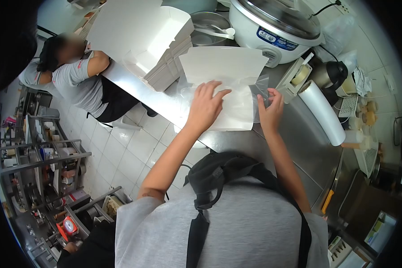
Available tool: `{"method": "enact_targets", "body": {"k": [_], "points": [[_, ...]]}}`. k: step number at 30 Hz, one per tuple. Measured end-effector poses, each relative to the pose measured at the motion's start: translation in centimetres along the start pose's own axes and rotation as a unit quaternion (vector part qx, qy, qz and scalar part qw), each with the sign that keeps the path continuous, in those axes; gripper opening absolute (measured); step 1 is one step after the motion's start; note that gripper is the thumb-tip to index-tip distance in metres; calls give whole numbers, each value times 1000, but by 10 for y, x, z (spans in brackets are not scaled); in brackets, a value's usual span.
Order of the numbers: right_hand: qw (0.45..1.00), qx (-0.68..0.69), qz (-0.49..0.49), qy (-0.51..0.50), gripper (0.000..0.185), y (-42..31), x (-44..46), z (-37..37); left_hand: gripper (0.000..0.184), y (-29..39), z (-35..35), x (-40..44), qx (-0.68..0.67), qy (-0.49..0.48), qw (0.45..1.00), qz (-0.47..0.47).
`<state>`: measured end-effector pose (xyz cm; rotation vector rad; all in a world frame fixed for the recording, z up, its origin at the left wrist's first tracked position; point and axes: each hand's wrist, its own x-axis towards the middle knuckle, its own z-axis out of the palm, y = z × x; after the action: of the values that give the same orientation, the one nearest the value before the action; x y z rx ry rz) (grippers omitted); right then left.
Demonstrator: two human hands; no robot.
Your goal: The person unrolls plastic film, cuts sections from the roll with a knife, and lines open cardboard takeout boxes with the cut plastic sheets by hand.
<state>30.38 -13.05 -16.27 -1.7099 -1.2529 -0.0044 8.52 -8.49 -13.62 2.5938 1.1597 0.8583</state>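
Observation:
An open white cardboard box (223, 64) with its lid up rests on the metal counter (295, 129) in front of me. Clear plastic sheet (260, 87) lines it and sticks out past both sides. My left hand (206, 103) is over the left part of the box, palm down, fingers apart and touching the plastic. At the right edge, my right hand (270, 107) has its thumb and fingers apart beside the plastic, and nothing shows held between them.
Stacked white boxes (165, 67) stand at the back left, near a metal bowl (205, 22) with white spoons. A rice cooker (272, 31) is behind. Right lie a white roll (322, 114) and a kettle (335, 73). A seated person (82, 85) leans on the counter's left.

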Motion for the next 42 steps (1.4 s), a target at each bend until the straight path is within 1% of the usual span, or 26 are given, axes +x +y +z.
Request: {"method": "enact_targets", "body": {"k": [1, 3, 4, 5, 7, 8, 10, 11, 13, 17, 19, 20, 23, 26, 29, 30, 32, 33, 34, 36, 37, 38, 41, 42], "points": [[997, -3, -72, -27, 12, -11, 0, -1, 48, -3, 8, 2, 26, -44, 998, 22], [974, -13, -210, -79, 15, -34, -3, -3, 54, -13, 23, -2, 37, -87, 995, 32], [955, 40, -254, -151, 18, -49, -4, 0, 58, -15, 29, -5, 41, -110, 992, 40], [925, 93, -295, -221, 21, -61, -4, 6, 61, -17, 33, -8, 43, -152, 987, 33], [930, 91, -241, -263, 29, -56, -11, 36, 71, -18, 35, -14, 52, -236, 970, 15], [930, 91, -216, -284, 33, -49, -15, 51, 73, -17, 34, -17, 64, -249, 966, 4], [918, -36, -239, -314, 41, -27, -24, 61, 77, -14, 35, -24, 85, -274, 958, -21], [905, -99, -249, -329, 45, -15, -27, 64, 79, -16, 37, -30, 98, -288, 951, -50], [879, -164, -228, -385, 54, -11, -32, 58, 82, -18, 43, -41, 120, -315, 935, -109], [829, -250, -201, -458, 68, -7, -32, 54, 74, -30, 48, -43, 182, -360, 905, -135], [821, -268, -202, -462, 74, 3, -32, 53, 73, -32, 40, -37, 218, -389, 884, -141], [817, -276, -203, -465, 78, 8, -31, 53, 74, -38, 45, -41, 217, -377, 890, -139], [778, -338, -202, -490, 90, 4, -15, 49, 78, -30, 38, -31, 254, -396, 871, -139], [769, -379, -203, -473, 96, 5, 5, 48, 78, -37, 49, -16, 274, -370, 878, -128], [778, -383, -211, -451, 93, 7, 26, 44, 77, -49, 65, 8, 286, -360, 882, -102], [807, -335, -225, -431, 83, 4, 31, 40, 68, -42, 52, 15, 287, -349, 887, -90], [854, -235, -257, -385, 63, -1, 35, 24, 60, -33, 13, 26, 182, -246, 950, -51], [874, -184, -269, -360, 55, -4, 37, 19, 57, -32, -7, 34, 130, -194, 972, -23], [894, -150, -252, -338, 49, -9, 34, 16, 47, -32, -29, 40, 93, -48, 994, 14], [927, -83, -211, -298, 38, -20, 23, 12, 43, -41, -82, 63, 20, 62, 997, -46], [931, -74, -205, -293, 35, -24, 20, 11, 41, -45, -96, 73, 58, 168, 981, -74], [935, -64, -199, -288, 33, -28, 18, 11, 37, -56, -107, 81, 78, 190, 974, -98], [942, -49, -193, -270, 29, -36, 16, 10, 32, -139, -82, 91, -1, 89, 979, -183], [943, -50, -189, -270, 28, -36, 15, 10, 29, -146, -86, 95, -28, 55, 979, -192]]}}
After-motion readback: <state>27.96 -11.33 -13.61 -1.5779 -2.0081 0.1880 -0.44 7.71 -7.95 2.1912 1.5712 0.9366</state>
